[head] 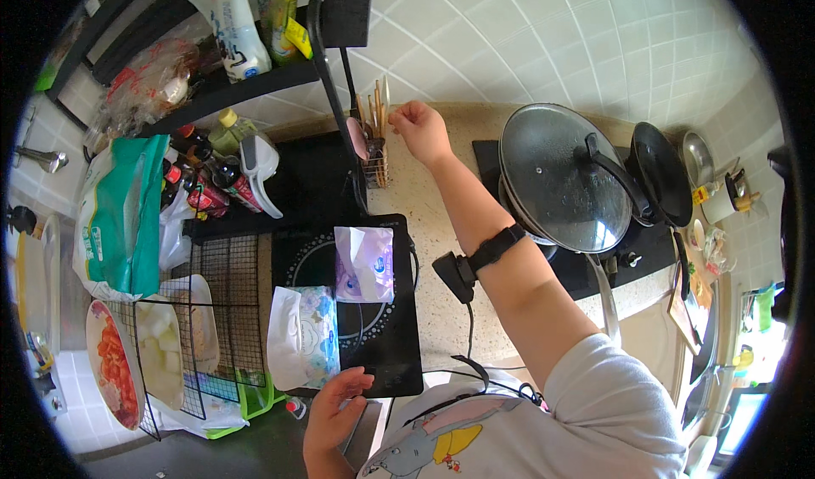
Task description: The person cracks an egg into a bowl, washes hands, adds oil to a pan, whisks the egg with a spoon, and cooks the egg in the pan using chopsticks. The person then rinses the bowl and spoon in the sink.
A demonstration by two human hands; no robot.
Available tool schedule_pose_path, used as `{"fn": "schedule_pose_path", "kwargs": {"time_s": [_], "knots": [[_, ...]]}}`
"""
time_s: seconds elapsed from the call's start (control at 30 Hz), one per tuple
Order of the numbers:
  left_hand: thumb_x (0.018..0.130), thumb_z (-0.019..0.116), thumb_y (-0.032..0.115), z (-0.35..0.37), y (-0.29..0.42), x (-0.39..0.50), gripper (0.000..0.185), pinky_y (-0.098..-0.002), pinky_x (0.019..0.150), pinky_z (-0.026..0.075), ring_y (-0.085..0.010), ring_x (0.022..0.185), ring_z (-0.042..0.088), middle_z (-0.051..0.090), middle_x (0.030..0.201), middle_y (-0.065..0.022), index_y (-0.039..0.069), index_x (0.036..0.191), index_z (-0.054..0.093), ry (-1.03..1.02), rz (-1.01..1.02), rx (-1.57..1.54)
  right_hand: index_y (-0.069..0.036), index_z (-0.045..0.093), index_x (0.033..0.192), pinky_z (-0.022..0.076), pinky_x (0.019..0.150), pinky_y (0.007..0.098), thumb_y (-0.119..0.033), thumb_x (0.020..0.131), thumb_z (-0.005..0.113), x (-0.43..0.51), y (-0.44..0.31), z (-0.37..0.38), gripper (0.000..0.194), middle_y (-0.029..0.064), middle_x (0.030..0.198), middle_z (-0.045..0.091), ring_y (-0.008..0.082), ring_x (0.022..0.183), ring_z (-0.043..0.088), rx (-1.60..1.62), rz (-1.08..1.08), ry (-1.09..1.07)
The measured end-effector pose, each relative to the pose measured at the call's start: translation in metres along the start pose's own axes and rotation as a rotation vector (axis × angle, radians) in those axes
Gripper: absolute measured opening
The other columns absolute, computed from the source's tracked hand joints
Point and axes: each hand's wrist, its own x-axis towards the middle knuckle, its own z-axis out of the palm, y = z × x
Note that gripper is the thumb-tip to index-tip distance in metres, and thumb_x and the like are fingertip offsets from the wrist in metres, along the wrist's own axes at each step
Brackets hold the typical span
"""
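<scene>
My right hand [421, 130] reaches to the back of the counter with its fingers curled together. The fingertips are right beside a wire utensil holder [377, 175] with several wooden chopsticks [372, 113] and a pale, thin utensil [386, 94] standing in it. Whether they grip that utensil is not clear. Low in the view, my left hand [337, 406] hovers by the front edge of a black induction cooktop [407, 345], fingers loosely apart and holding nothing. On the cooktop lie a purple tissue pack [366, 264] and a blue floral tissue pack [309, 339].
Right of my arm, a glass-lidded pan [554, 173] sits on a gas stove [487, 154], beside a black wok [662, 173]. A wire rack [229, 282] at left stands near bowls of cut tomato [113, 364] and pale chunks [159, 355]. Sauce bottles [207, 192] stand behind.
</scene>
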Motion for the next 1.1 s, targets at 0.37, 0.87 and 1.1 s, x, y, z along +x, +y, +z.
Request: {"fn": "schedule_pose_path", "kwargs": {"time_s": [0.37, 0.87, 1.1], "knots": [[0.083, 0.059, 0.003, 0.016, 0.004, 0.011, 0.044, -0.0304, 0.092, 0.041, -0.0166, 0.106, 0.056, 0.059, 0.116, -0.0101, 0.002, 0.126, 0.047, 0.017, -0.017, 0.039, -0.014, 0.059, 0.107, 0.0495, 0.062, 0.0343, -0.012, 0.076, 0.065, -0.053, -0.018, 0.000, 0.031, 0.0071, 0.083, 0.063, 0.0253, 0.070, 0.062, -0.334, -0.423, 0.015], [0.081, 0.055, -0.005, 0.009, 0.003, 0.006, 0.045, -0.0298, 0.092, 0.042, -0.0162, 0.105, 0.056, 0.059, 0.116, -0.0101, 0.001, 0.125, 0.048, 0.023, 0.003, 0.035, -0.011, 0.063, 0.091, 0.0482, 0.061, 0.0382, -0.014, 0.078, 0.062, -0.036, -0.046, -0.003, 0.013, 0.0077, 0.085, 0.062, 0.0303, 0.071, 0.060, -0.575, -0.493, 0.131], [0.078, 0.059, 0.002, 0.006, 0.035, 0.032, 0.049, -0.0262, 0.081, 0.044, -0.0152, 0.093, 0.058, 0.058, 0.114, -0.0104, 0.001, 0.126, 0.047, 0.248, 0.256, 0.297, -0.008, 0.062, 0.083, 0.0474, 0.056, 0.0348, -0.005, 0.065, 0.066, -0.118, -0.114, -0.052, 0.019, 0.0055, 0.078, 0.063, 0.0245, 0.064, 0.059, -0.432, -0.875, 0.079]]}}
